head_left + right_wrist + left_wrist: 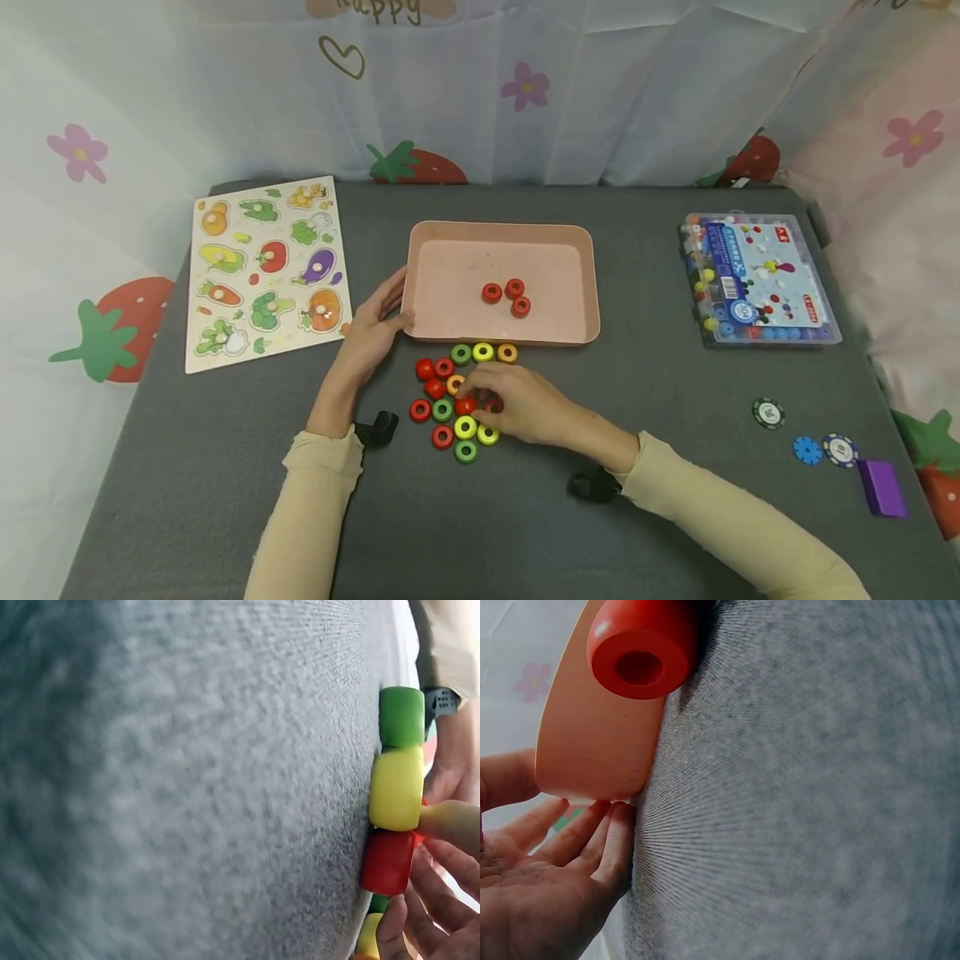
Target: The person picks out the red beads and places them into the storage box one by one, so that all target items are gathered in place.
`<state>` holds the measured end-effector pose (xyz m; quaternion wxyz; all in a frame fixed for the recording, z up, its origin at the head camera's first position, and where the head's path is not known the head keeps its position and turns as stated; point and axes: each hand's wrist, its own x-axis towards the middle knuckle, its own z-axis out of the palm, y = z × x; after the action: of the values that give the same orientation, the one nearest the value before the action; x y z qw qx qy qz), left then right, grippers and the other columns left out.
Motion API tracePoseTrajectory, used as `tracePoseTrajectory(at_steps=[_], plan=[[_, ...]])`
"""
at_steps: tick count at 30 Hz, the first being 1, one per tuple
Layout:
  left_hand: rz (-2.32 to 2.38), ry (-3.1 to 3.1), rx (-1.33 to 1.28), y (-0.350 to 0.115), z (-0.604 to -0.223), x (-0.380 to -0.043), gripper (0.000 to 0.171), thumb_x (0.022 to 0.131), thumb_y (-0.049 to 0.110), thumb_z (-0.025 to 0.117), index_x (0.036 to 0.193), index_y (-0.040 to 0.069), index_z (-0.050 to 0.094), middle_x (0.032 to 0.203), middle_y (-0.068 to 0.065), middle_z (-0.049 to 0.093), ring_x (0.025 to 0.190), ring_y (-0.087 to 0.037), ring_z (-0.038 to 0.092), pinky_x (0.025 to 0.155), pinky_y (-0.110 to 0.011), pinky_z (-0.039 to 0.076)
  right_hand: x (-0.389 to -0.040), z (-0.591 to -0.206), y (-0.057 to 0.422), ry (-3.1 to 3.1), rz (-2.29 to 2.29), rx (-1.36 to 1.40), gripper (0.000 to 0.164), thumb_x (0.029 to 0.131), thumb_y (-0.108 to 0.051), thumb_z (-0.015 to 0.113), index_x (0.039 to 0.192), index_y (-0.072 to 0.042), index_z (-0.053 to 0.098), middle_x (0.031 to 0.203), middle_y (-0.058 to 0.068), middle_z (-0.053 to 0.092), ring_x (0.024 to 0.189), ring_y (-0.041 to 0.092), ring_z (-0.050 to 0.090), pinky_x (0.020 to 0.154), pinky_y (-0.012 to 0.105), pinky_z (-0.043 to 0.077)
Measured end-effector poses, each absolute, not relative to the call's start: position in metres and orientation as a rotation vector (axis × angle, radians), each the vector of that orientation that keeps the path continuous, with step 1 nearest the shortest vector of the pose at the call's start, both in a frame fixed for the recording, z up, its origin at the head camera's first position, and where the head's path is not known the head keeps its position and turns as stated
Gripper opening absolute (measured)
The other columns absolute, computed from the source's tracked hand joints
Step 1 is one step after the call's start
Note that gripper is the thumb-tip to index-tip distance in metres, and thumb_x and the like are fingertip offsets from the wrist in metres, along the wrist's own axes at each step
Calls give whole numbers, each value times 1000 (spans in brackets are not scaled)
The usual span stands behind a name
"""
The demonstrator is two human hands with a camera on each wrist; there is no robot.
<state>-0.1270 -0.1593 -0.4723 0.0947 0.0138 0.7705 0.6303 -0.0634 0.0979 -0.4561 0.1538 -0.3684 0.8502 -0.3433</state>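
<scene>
My left hand [372,329] rests against the left end of the pink tray [450,258], its fingers extended along the outer wall and the thumb at the rim. Three red ring beads [514,288] lie inside that tray. My right hand [525,404] is over a cluster of loose beads in front of it, thumb and fingers pinching a red bead [465,406], which the hand partly covers. Around its fingertips are a yellow bead [396,789], another red bead [387,862] and a green bead [402,717]. Orange beads [507,353] are also in the cluster.
To the left lies a vegetable picture board [288,242]. A lidded clear case of colored beads [761,279] stands at the back right. Poker chips [768,413], a blue disc [807,451] and a purple block [882,488] sit near the right edge of the grey table [660,533].
</scene>
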Motion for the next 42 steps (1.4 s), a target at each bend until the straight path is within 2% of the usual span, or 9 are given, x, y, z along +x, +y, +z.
tracePoseTrajectory(at_steps=[5, 12, 16, 22, 32, 37, 42], plan=[[1867, 2274, 32, -159, -473, -127, 63, 100, 6, 55, 158, 18, 32, 159, -4, 39, 146, -21, 36, 120, -44, 27, -71, -455, 100, 2394, -1126, -1037, 26, 87, -10, 76, 112, -17, 69, 97, -8, 63, 83, 10, 59, 70, 24, 52], [1861, 2269, 17, -158, -470, -127, 63, 100, 5, 55, 158, 18, 31, 160, -3, 37, 147, -21, 35, 120, -44, 27, -95, -443, 110, 2471, -1479, -955, 25, 87, -7, 76, 112, -11, 72, 96, -1, 67, 79, 16, 62, 69, 36, 55], [1876, 2240, 6, -157, -464, -125, 64, 100, 2, 53, 158, 15, 30, 161, -7, 36, 148, -24, 33, 121, -46, 25, -113, -438, 117, 2588, -1482, -756, 24, 87, -8, 77, 110, -12, 75, 95, -1, 68, 82, 17, 61, 71, 32, 53], [1861, 2240, 12, -153, -444, -119, 64, 99, -2, 52, 158, 7, 28, 161, -16, 33, 148, -32, 31, 120, -49, 25, -131, -441, 123, 2650, -1342, -545, 20, 87, -11, 77, 106, -10, 77, 89, 3, 71, 78, 19, 61, 67, 30, 48], [1862, 2242, 3, -152, -439, -117, 63, 99, -2, 52, 157, 6, 29, 160, -16, 34, 148, -31, 32, 121, -48, 25, -136, -454, 120, 2745, -1228, -451, 21, 88, -17, 78, 107, -9, 78, 91, 5, 74, 75, 17, 62, 63, 28, 47], [1874, 2241, 11, -155, -452, -121, 64, 100, 0, 53, 158, 10, 30, 160, -12, 36, 148, -27, 33, 121, -46, 25, -135, -455, 121, 2757, -1237, -412, 21, 90, -10, 74, 110, -5, 76, 86, 6, 73, 71, 17, 61, 61, 28, 45], [1872, 2244, 13, -154, -453, -121, 64, 100, 0, 53, 158, 11, 30, 160, -11, 36, 148, -26, 33, 121, -46, 25, -134, -455, 123, 2720, -1291, -486, 25, 88, -6, 74, 113, -5, 72, 81, 4, 69, 72, 15, 62, 64, 27, 48]])
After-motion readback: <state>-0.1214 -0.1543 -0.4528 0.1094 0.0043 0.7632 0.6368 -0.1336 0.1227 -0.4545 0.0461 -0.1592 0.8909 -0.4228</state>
